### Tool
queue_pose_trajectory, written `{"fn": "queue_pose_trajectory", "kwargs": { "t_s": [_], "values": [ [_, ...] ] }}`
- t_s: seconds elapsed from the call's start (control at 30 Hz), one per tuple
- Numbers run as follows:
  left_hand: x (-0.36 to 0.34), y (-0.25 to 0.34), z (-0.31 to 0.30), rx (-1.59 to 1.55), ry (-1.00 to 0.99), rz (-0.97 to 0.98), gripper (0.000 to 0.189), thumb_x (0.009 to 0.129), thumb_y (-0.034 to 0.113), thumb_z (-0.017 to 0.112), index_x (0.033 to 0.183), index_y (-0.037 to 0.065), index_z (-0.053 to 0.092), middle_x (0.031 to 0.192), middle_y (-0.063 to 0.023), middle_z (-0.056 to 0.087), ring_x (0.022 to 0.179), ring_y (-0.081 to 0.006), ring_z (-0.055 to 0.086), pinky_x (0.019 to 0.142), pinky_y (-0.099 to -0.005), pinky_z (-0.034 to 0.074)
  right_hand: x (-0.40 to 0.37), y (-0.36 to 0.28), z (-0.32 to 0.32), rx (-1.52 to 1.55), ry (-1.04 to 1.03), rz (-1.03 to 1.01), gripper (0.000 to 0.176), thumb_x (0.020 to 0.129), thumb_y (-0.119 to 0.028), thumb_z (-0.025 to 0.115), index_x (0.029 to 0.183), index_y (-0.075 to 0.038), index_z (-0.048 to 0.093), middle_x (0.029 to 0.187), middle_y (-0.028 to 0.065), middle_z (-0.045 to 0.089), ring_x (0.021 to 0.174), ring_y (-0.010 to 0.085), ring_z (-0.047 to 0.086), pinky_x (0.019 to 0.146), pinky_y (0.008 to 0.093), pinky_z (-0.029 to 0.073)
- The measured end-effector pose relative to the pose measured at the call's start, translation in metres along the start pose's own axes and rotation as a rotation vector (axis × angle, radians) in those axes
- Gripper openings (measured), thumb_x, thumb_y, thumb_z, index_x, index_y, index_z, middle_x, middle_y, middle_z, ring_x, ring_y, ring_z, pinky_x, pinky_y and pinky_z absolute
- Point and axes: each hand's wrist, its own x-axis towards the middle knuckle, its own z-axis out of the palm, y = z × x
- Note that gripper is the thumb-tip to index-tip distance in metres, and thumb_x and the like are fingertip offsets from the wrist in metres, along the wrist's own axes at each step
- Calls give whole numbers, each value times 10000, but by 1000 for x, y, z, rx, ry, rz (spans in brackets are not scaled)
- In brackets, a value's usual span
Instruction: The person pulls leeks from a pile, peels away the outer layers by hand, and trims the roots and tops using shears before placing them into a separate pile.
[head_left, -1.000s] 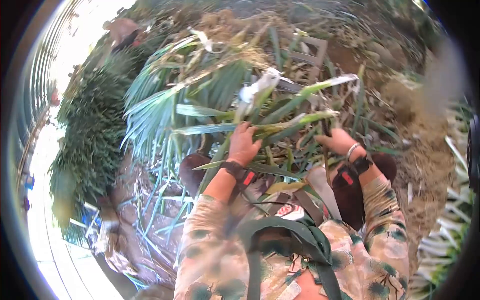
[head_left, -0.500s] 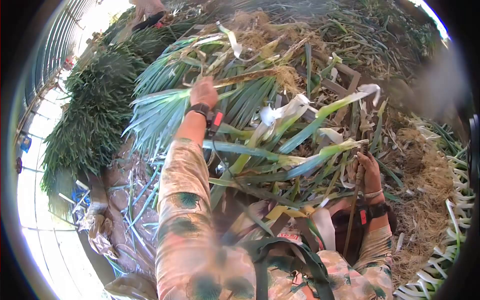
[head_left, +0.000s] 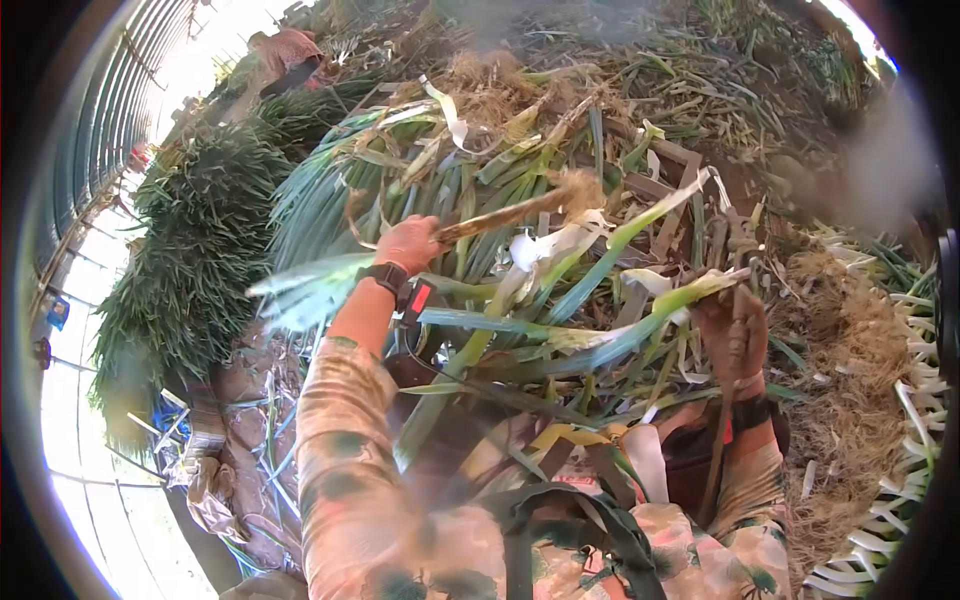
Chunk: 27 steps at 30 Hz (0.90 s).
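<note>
Fig.: L hand (head_left: pixel 410 243) fisted round a leek stalk (head_left: pixel 505 212). Stalk's long axis runs up-right from the fist, rooty end farthest out, over the leaf pile (head_left: pixel 330 180). R hand (head_left: pixel 735 330), well apart, closed on a stick (head_left: pixel 715 455).

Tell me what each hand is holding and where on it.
Left hand grips a leek stalk mid-length, below its rooty end. Right hand is closed round a thin dark rod near its top.
</note>
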Motion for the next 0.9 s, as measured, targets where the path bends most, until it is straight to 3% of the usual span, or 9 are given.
{"fn": "queue_pose_trajectory", "kwargs": {
  "t_s": [0.03, 0.13, 0.23, 0.37, 0.5, 0.6, 0.67, 0.77, 0.9],
  "values": [
    [-15, 21, -25, -94, -40, 57, 359, 810, 386, 622, 1003, 84, 634, 979, -161, 644, 976, -371, 602, 841, -445, 472, 0, -9, -7, 146, -96, 103, 315, 919, -307, 519, 1056, -30, 579, 1049, 133, 624, 903, 237, 588, 910, 409, 453],
    [-33, 89, -82, -244, -40, 138, 471, 817, 422, 619, 1043, 10, 618, 932, -222, 657, 937, -408, 604, 829, -445, 470, 1, -12, -21, 219, -161, 164, 316, 917, -316, 522, 1037, -31, 582, 1094, 156, 625, 966, 270, 591, 952, 414, 441],
    [-21, 104, -62, -282, 123, 210, 564, 814, 454, 634, 1056, -55, 615, 972, -243, 658, 944, -384, 622, 835, -428, 470, -7, -6, -11, 101, -38, 249, 242, 915, -265, 536, 1001, -49, 603, 1015, 128, 642, 898, 213, 609, 848, 369, 483],
    [-2, 122, -21, -515, -95, -71, 642, 800, 541, 650, 1046, -52, 652, 926, -174, 677, 832, -248, 640, 767, -358, 492, -19, 10, -25, -267, 17, 228, 205, 893, -203, 593, 950, -13, 642, 773, 49, 652, 598, 103, 589, 541, 213, 473],
    [-40, 104, 57, -659, -351, -19, 546, 779, 432, 718, 1071, -26, 664, 926, -122, 681, 802, -179, 626, 728, -326, 499, -55, 10, -15, -732, -127, 343, 226, 832, -186, 642, 957, 2, 648, 763, 5, 605, 616, 64, 508, 551, 199, 389],
    [-98, 95, 75, -791, -547, -44, 476, 732, 280, 778, 1087, -15, 666, 924, -65, 678, 795, -124, 600, 712, -283, 492, -103, 21, 16, -1036, -280, 317, 322, 784, -145, 680, 1070, -3, 633, 881, 40, 625, 770, 115, 570, 702, 262, 474],
    [-121, 81, 100, -709, -523, 4, 483, 710, 256, 783, 1086, -22, 661, 917, -56, 677, 798, -127, 596, 731, -279, 485, -133, 28, 28, -1236, -425, 418, 430, 756, -197, 701, 1137, -18, 613, 926, 102, 649, 847, 184, 614, 799, 316, 488],
    [-150, 90, 104, -957, -411, -129, 429, 698, 203, 772, 1034, -42, 668, 911, -68, 675, 807, -134, 597, 752, -270, 477, -163, 35, 42, -1397, -650, 402, 476, 713, -230, 700, 1129, -17, 608, 941, 234, 637, 871, 331, 633, 804, 379, 491],
    [-160, 91, 119, -1155, -333, -190, 382, 771, 202, 728, 1038, -61, 653, 925, -84, 672, 824, -135, 595, 769, -256, 469, -158, 38, 58, -1457, -575, 440, 400, 721, -219, 683, 1035, 17, 608, 883, 230, 627, 854, 355, 630, 769, 403, 492]
  ]
}}
